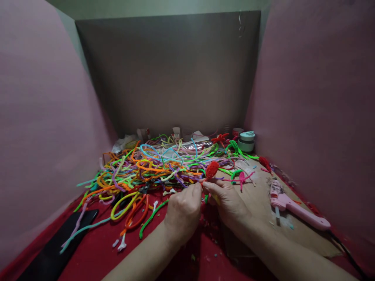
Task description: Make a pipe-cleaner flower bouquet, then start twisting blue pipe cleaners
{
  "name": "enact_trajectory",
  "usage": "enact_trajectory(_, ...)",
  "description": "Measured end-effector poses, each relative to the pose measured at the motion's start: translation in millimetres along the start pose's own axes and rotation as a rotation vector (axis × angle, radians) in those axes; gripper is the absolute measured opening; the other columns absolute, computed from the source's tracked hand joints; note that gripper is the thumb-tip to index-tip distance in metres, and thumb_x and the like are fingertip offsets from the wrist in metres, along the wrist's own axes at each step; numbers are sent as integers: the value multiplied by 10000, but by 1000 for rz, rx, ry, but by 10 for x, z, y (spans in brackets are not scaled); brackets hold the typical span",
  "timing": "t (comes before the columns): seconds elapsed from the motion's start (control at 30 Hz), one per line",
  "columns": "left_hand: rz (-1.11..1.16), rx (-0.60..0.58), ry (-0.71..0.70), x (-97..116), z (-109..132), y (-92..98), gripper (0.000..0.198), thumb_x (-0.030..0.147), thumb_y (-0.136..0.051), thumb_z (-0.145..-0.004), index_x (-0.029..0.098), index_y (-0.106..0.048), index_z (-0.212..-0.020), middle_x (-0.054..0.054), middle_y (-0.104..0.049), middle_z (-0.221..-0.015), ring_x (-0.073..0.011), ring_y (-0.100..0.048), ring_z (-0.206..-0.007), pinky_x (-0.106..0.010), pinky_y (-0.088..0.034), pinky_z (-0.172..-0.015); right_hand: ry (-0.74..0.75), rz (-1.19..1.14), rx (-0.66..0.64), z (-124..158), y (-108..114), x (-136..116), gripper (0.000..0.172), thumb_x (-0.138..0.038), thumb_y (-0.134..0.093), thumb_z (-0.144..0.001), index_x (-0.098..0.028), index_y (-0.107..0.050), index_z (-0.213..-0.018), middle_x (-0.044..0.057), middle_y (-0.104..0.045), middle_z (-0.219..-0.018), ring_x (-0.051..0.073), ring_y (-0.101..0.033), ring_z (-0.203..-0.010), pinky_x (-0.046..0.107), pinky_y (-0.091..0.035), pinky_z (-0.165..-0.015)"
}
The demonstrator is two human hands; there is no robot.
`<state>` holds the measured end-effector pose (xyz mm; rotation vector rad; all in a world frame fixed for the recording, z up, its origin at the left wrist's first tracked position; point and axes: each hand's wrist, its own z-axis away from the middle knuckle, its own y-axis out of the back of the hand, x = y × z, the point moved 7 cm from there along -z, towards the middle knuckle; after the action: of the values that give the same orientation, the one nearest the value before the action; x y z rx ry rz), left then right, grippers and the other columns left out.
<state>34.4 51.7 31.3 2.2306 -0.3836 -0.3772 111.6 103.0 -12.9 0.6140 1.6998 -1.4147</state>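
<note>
A red, fuzzy pipe-cleaner flower bud (212, 170) stands up just above my two hands, near the middle of the table. My left hand (185, 206) is closed, its thumb and forefinger pinching at the base of the bud. Close against it, my right hand (227, 199) also pinches there, with the thumb on top. The stem below the bud is mostly hidden by my fingers. Some green and yellow shows under my right hand, too small to make out. Behind my hands lies a tangled heap of coloured pipe cleaners (158, 166).
On the right, a pink glue gun (299, 210) lies on a cardboard sheet (258, 195), its cord running to the front. A lidded pale green jar (246, 141) stands at the back. A flat black object (58, 246) lies front left. Pink panels (316, 97) wall both sides.
</note>
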Motion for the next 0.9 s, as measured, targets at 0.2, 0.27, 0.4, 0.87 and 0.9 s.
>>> enact_trajectory(0.2, 298, 64, 64, -99, 21, -6, 173, 114, -374, -872, 157, -538, -834, -18, -606, -660, -131, -587, -560, -217, -405, -522, -5, -12, -50, 26, -60, -26, 99, -196, -702, -643, -169, -718, -737, -28, -608, -581, 77, -449, -499, 232, -391, -585)
enact_trajectory(0.27, 427, 71, 131, -153, 27, -12, 164, 130, -387, -876, 159, -540, -823, -10, -601, -659, -107, -575, -552, -195, -405, -550, 12, -21, -84, 31, -80, -39, 118, -196, -702, -651, -173, -719, -766, -10, -647, -659, 97, -514, -573, 250, -419, -667)
enact_trajectory(0.4, 602, 9, 251, -213, 18, -27, 167, 173, -406, -871, 159, -550, -787, 9, -551, -621, -90, -517, -532, -191, -378, -546, 31, 5, -138, 29, -96, -42, 138, -218, -716, -651, -168, -713, -780, 22, -683, -782, 143, -587, -728, 282, -424, -763)
enact_trajectory(0.87, 1353, -246, 769, -215, 100, -229, 297, 376, -485, -820, 175, -451, -605, 75, -402, -452, -42, -307, -322, -179, -237, -351, -3, 0, -149, 28, -102, 3, 115, -247, -693, -671, -149, -674, -727, -10, -606, -628, 93, -473, -529, 219, -351, -523)
enact_trajectory(0.9, 1318, -261, 753, -228, 95, -212, 307, 386, -483, -820, 173, -464, -599, 67, -425, -451, -49, -338, -323, -183, -257, -353, -16, -8, -150, 32, -103, 13, 125, -252, -695, -667, -148, -669, -731, -8, -606, -627, 98, -476, -526, 225, -354, -526)
